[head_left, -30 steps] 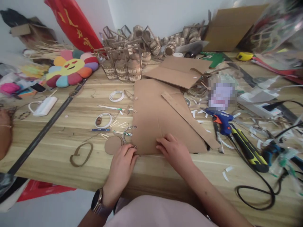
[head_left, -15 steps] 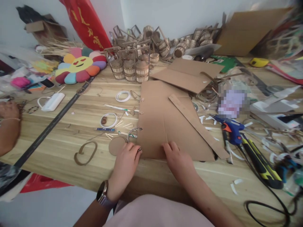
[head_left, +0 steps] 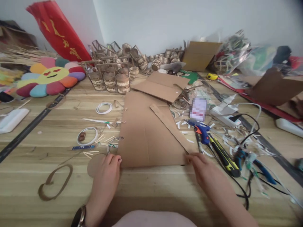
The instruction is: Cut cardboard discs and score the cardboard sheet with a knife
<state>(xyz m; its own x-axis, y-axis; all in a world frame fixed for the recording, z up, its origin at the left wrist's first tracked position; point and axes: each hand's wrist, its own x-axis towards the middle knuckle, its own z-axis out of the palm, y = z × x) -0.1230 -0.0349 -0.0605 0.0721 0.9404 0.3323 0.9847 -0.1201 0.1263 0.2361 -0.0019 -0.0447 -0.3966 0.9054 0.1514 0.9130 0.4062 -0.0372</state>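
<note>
A large brown cardboard sheet (head_left: 139,132) lies flat on the wooden table before me, with a crease running down it. My left hand (head_left: 107,171) is closed at its near left corner, thumb and fingers together on the edge. Slantwise over the sheet's right side lies a narrow cardboard strip (head_left: 167,126). My right hand (head_left: 204,168) has its fingers curled around the strip's near end, by the sheet's near right corner; the fingertips are partly hidden. Partly under my left hand is a round cardboard disc (head_left: 93,165).
Right of the sheet lie a blue glue gun (head_left: 202,130), a yellow-black utility knife (head_left: 223,154) and a phone (head_left: 198,108). White wire coils (head_left: 104,108) and small sticks are on the left. Several little bamboo baskets (head_left: 110,80) stand behind, beside another cardboard piece (head_left: 162,85).
My right hand has moved right, from the middle of the sheet's near edge to the strip's near end. My left hand stays at the corner. The view has swung right.
</note>
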